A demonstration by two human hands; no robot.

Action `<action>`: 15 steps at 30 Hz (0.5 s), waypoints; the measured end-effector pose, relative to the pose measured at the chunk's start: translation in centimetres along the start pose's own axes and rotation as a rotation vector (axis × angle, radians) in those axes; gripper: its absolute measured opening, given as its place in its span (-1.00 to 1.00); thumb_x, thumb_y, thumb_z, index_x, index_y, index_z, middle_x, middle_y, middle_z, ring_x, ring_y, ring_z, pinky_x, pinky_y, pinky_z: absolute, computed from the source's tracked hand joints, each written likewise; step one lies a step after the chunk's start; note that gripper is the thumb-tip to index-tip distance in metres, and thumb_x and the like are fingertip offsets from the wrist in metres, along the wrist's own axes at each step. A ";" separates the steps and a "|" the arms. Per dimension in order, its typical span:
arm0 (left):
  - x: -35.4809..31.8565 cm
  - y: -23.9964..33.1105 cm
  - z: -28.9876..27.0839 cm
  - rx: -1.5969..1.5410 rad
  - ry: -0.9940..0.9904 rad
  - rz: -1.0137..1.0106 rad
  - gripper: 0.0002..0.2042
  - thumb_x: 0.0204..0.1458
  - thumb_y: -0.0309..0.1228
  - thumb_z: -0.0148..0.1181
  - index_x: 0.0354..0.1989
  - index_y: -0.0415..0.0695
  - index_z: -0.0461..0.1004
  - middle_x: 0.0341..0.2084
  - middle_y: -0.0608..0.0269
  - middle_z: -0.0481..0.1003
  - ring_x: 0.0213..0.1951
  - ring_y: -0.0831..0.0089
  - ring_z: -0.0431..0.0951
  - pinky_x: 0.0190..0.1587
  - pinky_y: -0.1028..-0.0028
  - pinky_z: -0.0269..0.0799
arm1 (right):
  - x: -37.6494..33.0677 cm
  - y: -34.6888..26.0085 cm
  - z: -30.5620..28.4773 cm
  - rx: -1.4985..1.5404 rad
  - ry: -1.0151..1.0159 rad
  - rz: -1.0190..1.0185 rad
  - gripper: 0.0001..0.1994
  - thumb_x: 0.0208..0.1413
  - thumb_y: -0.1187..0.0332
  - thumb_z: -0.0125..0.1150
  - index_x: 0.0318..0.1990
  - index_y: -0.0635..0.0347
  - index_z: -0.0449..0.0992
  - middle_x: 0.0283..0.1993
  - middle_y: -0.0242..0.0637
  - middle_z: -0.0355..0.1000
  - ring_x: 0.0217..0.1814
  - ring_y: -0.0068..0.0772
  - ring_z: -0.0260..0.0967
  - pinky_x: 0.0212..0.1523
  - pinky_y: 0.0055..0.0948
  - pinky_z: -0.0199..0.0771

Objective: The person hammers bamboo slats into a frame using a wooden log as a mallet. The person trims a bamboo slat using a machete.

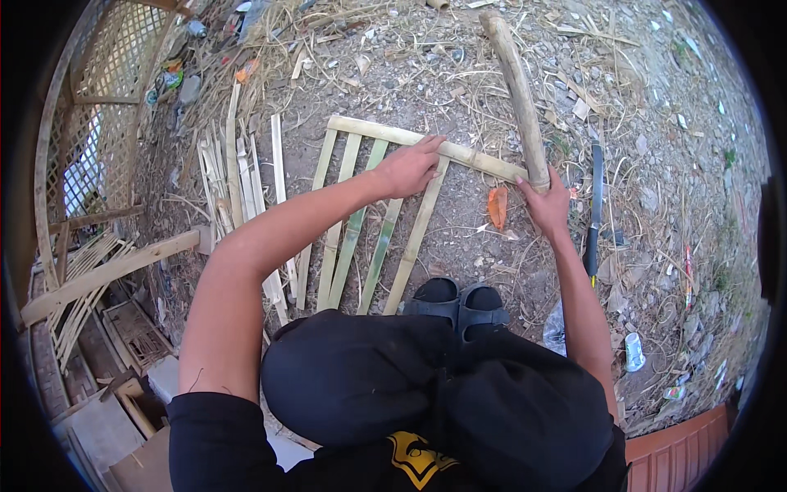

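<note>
The bamboo bar is lying on the dirt in front of the crouching person, w/ five slats running from it toward the person, fanned a bit unevenly. L hand is resting over the bar's middle, fingers reaching across; can't tell if it's gripping or only pressing, b/c the underside isn't showing. R hand is closing round the near end of a thick wooden stick at the bar's right end, thumb lying close to that end; can't tell if it's pinching the bar too. The stick is pointing away past the bar. Main risk, prob.: slats twisting or slipping out of line if L hand is pressing unevenly, or the bar splitting if the stick is knocking it off-centre. Fingers are also risking a hit, being so near bar + stick. An orange leaf is lying just below the bar's right part. Further right of the bar, a long knife is lying unsheathed; R arm swinging wide could be catching it. Sandals are standing below the bar, near the rightmost slat, so a shifting foot could be nudging it. Loose strips are lying left of the bar.
</note>
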State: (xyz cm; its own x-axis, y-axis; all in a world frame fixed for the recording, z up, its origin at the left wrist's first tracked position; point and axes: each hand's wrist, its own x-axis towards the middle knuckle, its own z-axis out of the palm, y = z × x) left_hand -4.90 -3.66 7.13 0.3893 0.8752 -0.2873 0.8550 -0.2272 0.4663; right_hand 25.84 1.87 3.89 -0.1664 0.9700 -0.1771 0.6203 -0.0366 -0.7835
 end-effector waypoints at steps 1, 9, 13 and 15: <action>0.0 -0.7 0.5 -0.075 0.107 -0.026 -0.81 0.17 -0.36 0.11 -0.26 -0.27 0.42 0.39 -0.03 0.07 0.39 -0.08 0.05 0.35 0.05 0.13 | -0.3 0.2 0.2 -0.008 0.008 -0.002 -0.47 -0.07 0.09 0.45 -0.03 0.28 0.51 -0.31 -0.02 0.58 -0.28 -0.17 0.59 -0.20 -0.27 0.50; 1.2 -1.3 4.9 -0.189 0.181 -0.038 -0.80 0.17 -0.34 0.14 -0.36 -0.24 0.42 0.37 -0.04 0.14 0.43 -0.06 -0.03 0.42 -0.12 -0.17 | -0.8 0.5 -2.3 0.191 -0.125 0.155 -0.52 -0.03 0.20 0.47 0.00 0.28 0.51 -0.35 -0.26 0.56 -0.43 -0.58 0.49 -0.38 -0.54 0.49; 1.2 -2.0 4.3 -0.290 0.199 -0.059 -0.78 0.15 -0.37 0.15 -0.42 -0.29 0.42 0.36 0.00 0.17 0.43 -0.08 -0.03 0.43 -0.09 -0.17 | 0.1 -0.5 -3.5 0.332 -0.197 0.327 -0.53 0.00 0.25 0.46 0.02 0.29 0.47 -0.37 -0.27 0.54 -0.48 -0.57 0.48 -0.49 -0.54 0.49; 1.0 -2.5 4.5 -0.305 0.204 -0.087 -0.80 0.13 -0.37 0.17 -0.39 -0.29 0.46 0.36 0.06 0.19 0.42 -0.08 0.01 0.43 -0.08 -0.17 | 1.0 -2.2 -5.1 0.215 -0.185 0.371 -0.51 -0.01 0.22 0.46 0.02 0.30 0.46 -0.36 -0.25 0.54 -0.54 -0.55 0.46 -0.56 -0.52 0.46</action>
State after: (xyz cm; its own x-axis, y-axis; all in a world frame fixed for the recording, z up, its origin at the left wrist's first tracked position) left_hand -5.08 -4.14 1.89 0.2173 0.9597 -0.1784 0.7284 -0.0378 0.6841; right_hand 28.20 4.18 8.42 -0.1091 0.8238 -0.5563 0.4940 -0.4408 -0.7495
